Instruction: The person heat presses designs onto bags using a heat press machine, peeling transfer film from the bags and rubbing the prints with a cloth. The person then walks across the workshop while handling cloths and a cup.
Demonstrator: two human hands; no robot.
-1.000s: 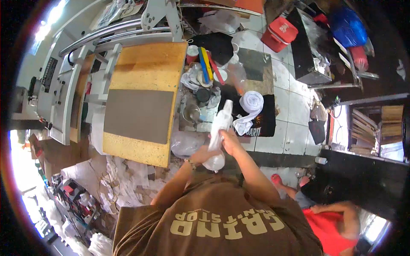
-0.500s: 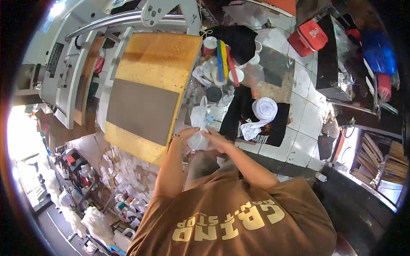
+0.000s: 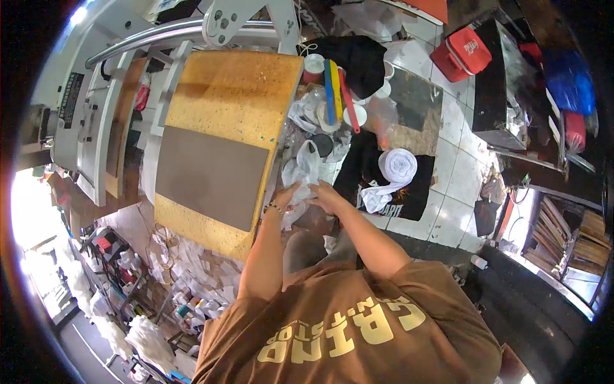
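Observation:
A crumpled white plastic bag (image 3: 302,168) hangs between my two hands, its handle loop standing up at the far end. My left hand (image 3: 285,197), with a beaded bracelet at the wrist, has its fingers closed on the bag's left side. Opposite it, my right hand (image 3: 327,196) pinches the bag's right side. What the bag holds, if anything, cannot be made out. Just left of my left hand lies a grey-brown pad (image 3: 212,177) on a yellowish board (image 3: 233,86). Past the bag sits a dark round lid (image 3: 322,145).
A rolled white cloth (image 3: 398,166) lies on black printed fabric (image 3: 419,200) to the right. Blue, yellow and red strips (image 3: 334,89) rest on tubs beyond the bag. A red cooler (image 3: 462,54) stands on the tiled floor. Paper scraps (image 3: 198,269) litter the lower left.
My hands have moved slightly farther apart and forward. The bag, narrow and upright before, is now spread wider, with its handle loop opened out.

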